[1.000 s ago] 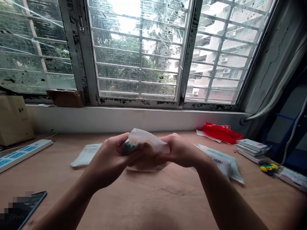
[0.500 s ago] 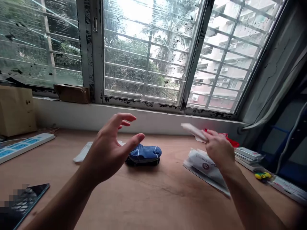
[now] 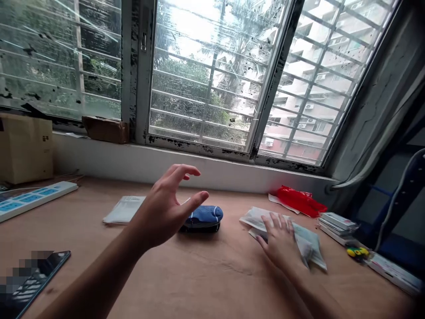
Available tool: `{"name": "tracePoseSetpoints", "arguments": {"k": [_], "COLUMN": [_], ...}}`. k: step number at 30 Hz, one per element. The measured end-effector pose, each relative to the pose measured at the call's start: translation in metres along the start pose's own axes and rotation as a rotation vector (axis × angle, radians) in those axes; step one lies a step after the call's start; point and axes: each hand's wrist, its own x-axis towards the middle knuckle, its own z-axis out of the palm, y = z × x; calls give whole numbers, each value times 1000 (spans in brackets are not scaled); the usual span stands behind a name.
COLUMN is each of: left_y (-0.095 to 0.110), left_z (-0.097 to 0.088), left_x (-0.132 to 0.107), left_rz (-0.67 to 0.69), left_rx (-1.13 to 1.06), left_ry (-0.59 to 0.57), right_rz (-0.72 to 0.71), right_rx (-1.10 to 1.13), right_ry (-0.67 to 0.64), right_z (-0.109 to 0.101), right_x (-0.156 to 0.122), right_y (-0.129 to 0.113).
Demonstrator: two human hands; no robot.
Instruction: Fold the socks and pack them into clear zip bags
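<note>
My left hand (image 3: 171,206) hovers above the table with its thumb and fingers apart and nothing between them. Just beyond it, partly covered by the thumb, lies a stack of folded socks (image 3: 207,215), blue on top and dark below. My right hand (image 3: 279,235) rests with spread fingers on a pale frosted plastic bag (image 3: 254,215). That bag lies across another plastic bag (image 3: 318,246), which sticks out to the right of the hand. Behind my left forearm is a flat whitish packet (image 3: 123,209), part of it hidden.
A red plastic bag (image 3: 299,200) lies near the wall. Stacked white boxes (image 3: 338,223) and a small yellow-green item (image 3: 357,253) sit at the right. To the left are a power strip (image 3: 40,199), a cardboard box (image 3: 28,148) and a phone (image 3: 40,279).
My right hand has lowered the bag it held onto the other bag and its fingers have spread. My left hand has shifted slightly right, still open. The view has turned a little.
</note>
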Motion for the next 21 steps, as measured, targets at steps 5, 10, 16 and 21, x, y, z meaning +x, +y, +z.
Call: {"name": "tracePoseSetpoints", "arguments": {"k": [5, 10, 16, 21], "left_y": [-36, -101, -152, -159], "left_z": [23, 69, 95, 94], "left_x": [5, -30, -81, -86], "left_rz": [-101, -193, -124, -150], "left_rx": [18, 43, 109, 110], "left_ry": [-12, -26, 62, 54], "right_rz": [-163, -320, -384, -354], "right_rx": [255, 496, 631, 692], "right_ry": [7, 8, 33, 44], "right_z": [-21, -29, -15, 2], "right_x": [22, 41, 50, 48], "right_y": [-68, -126, -162, -168]}}
